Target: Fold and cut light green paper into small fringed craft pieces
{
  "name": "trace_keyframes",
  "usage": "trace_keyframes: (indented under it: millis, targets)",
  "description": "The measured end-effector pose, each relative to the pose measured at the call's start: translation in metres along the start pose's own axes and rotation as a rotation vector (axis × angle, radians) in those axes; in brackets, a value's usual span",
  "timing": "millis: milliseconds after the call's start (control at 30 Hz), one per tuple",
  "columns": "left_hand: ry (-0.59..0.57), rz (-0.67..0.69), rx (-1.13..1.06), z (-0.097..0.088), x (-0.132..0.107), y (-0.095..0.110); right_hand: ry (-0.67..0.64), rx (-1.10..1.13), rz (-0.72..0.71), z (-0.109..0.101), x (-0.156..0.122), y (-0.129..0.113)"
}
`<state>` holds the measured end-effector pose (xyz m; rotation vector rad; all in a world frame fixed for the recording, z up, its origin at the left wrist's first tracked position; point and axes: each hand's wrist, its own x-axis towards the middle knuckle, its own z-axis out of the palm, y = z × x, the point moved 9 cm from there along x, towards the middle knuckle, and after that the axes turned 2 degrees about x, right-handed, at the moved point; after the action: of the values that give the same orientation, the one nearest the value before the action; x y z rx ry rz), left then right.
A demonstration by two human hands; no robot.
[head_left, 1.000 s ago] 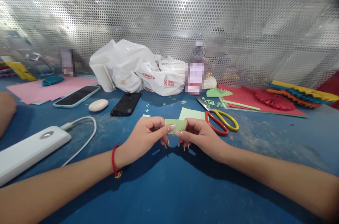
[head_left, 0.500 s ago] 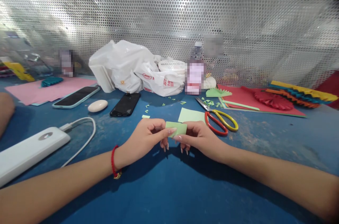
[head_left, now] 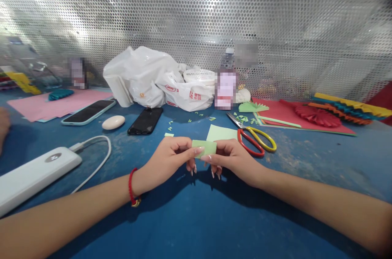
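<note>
a small, light-green, rectangular paper piece (head_left: pixel 208 147) is held above the blue tabletop (head_left: pixel 196 222) by the left hand (head_left: pixel 167 159) and the right hand (head_left: pixel 239 160), each grip clamped on it, its long axis lying left-to-right.

**A red bracelet (head_left: pixel 131 187) and long, glossy nails (head_left: pixel 200 150)**

The left forearm (head_left: pixel 76 214) and the right forearm (head_left: pixel 318 200) are bare as far as they are visible. The bracelet goes around the left wrist; it is narrow and looks like a cord. On its lower side there is a small gold-coloured charm (head_left: pixel 135 202), too small for telling its exact form. Both the left grip (head_left: pixel 167 159) and the right grip (head_left: pixel 240 161) have long nails, which shine in the light.
</note>
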<state>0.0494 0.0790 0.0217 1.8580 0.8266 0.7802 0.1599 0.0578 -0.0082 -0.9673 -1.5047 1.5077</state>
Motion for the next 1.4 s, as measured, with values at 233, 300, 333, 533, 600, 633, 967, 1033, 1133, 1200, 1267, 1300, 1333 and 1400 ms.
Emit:
trace_keyframes:
  millis: [233, 300, 333, 533, 600, 633, 967, 1033, 1133, 1200, 1267, 1300, 1333, 1400]
  targets:
    - [0.003, 0.009, 0.001, -0.001, -0.001, 0.001, 0.006, -0.004, -0.008, 0.000, 0.000, -0.001]
    - [0.005, 0.015, 0.009, -0.001, -0.001, 0.002, 0.007, -0.008, -0.009, 0.000, 0.000, -0.001]
    - [0.006, 0.017, 0.014, -0.001, -0.001, 0.002, 0.007, -0.010, -0.006, 0.000, 0.000, -0.001]
    - [0.004, 0.005, 0.011, -0.001, 0.000, 0.000, 0.009, -0.024, -0.002, -0.001, -0.001, -0.001]
    - [0.005, 0.001, -0.009, -0.001, 0.000, -0.001, 0.007, -0.022, -0.003, 0.000, 0.000, -0.001]
    - [0.004, -0.002, -0.022, -0.001, 0.000, -0.002, 0.008, -0.019, -0.005, 0.000, 0.000, -0.001]
    - [-0.009, -0.032, -0.085, 0.001, -0.001, -0.004, 0.014, -0.013, -0.013, 0.000, 0.000, -0.002]
    - [-0.020, -0.047, -0.101, 0.002, 0.000, -0.006, 0.013, -0.024, -0.014, 0.000, 0.000, -0.002]
    - [-0.073, -0.061, -0.112, 0.007, 0.000, -0.009, 0.008, -0.041, -0.025, 0.000, 0.000, -0.001]
    - [-0.116, -0.067, -0.123, 0.010, 0.000, -0.009, -0.001, -0.048, -0.029, 0.000, 0.000, -0.002]
    - [-0.153, -0.078, -0.130, 0.013, 0.000, -0.009, -0.011, -0.055, -0.030, 0.001, -0.001, -0.003]
    - [-0.172, -0.085, -0.129, 0.015, 0.000, -0.009, -0.016, -0.060, -0.030, 0.002, -0.001, -0.003]
    - [-0.192, -0.092, -0.126, 0.016, 0.000, -0.009, -0.018, -0.064, -0.030, 0.002, -0.001, -0.004]
    - [-0.240, -0.099, -0.122, 0.019, 0.000, -0.009, -0.022, -0.072, -0.022, 0.003, -0.001, -0.005]
